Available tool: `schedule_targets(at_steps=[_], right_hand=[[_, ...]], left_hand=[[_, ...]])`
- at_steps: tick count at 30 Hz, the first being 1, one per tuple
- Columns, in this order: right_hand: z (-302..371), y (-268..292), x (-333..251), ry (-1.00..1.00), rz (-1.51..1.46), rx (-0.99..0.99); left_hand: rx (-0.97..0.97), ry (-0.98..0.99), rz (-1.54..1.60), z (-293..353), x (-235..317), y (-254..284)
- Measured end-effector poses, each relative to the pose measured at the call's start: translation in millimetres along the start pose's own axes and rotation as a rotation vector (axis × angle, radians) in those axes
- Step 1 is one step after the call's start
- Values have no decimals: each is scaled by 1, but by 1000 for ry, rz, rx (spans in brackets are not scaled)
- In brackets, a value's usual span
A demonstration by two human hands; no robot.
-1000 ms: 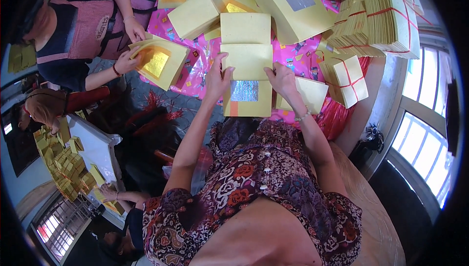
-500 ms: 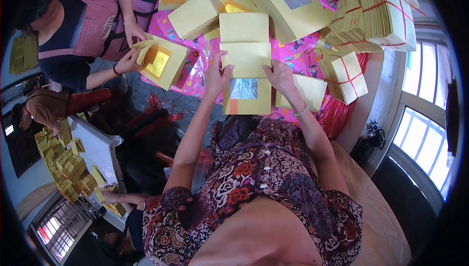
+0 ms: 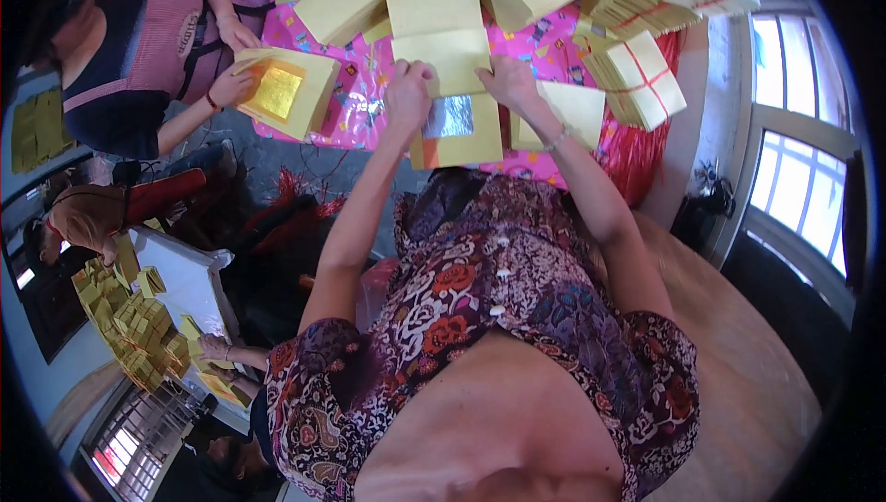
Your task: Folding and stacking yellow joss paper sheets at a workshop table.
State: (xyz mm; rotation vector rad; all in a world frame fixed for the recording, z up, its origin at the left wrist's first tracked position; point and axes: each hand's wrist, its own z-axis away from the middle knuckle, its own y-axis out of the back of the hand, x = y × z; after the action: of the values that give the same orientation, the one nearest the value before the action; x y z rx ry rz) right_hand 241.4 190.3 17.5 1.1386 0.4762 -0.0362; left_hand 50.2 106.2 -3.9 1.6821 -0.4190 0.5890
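Note:
A yellow joss paper sheet (image 3: pixel 452 57) lies across a stack of the same paper in front of me. Curled at its left edge is my left hand (image 3: pixel 409 96), fingers bent in on the paper. My right hand (image 3: pixel 513 85) pinches the right edge, thumb toward the middle. Below the sheet, the near part of the stack shows a silver foil square (image 3: pixel 448 117) with an orange patch at its lower left. Another plain yellow pad (image 3: pixel 434 5) lies just beyond the sheet. Beside my right wrist rests a pale yellow stack (image 3: pixel 574 113).
A pink patterned cloth (image 3: pixel 365 96) covers the table. Bundles tied with red string (image 3: pixel 637 82) stand at the right. To the left, a co-worker's hands (image 3: pixel 235 77) hold a gold-foil stack (image 3: pixel 281 89). Another table (image 3: pixel 185 271) at lower left bears many yellow bundles.
The whole view has shifted, so the table sits higher in the picture. My left fingers have curled in more at the sheet's edge. The co-worker's raised top sheet now lies flatter.

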Motion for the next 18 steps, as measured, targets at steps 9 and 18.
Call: schedule_targets(at_steps=[9, 18], right_hand=[[-11, 14, -10, -10, 96, 192], [-10, 13, -23, 228, 180, 33]], left_hand=[[-230, 151, -58, -27, 12, 6], [-163, 132, -44, -25, 8, 2]])
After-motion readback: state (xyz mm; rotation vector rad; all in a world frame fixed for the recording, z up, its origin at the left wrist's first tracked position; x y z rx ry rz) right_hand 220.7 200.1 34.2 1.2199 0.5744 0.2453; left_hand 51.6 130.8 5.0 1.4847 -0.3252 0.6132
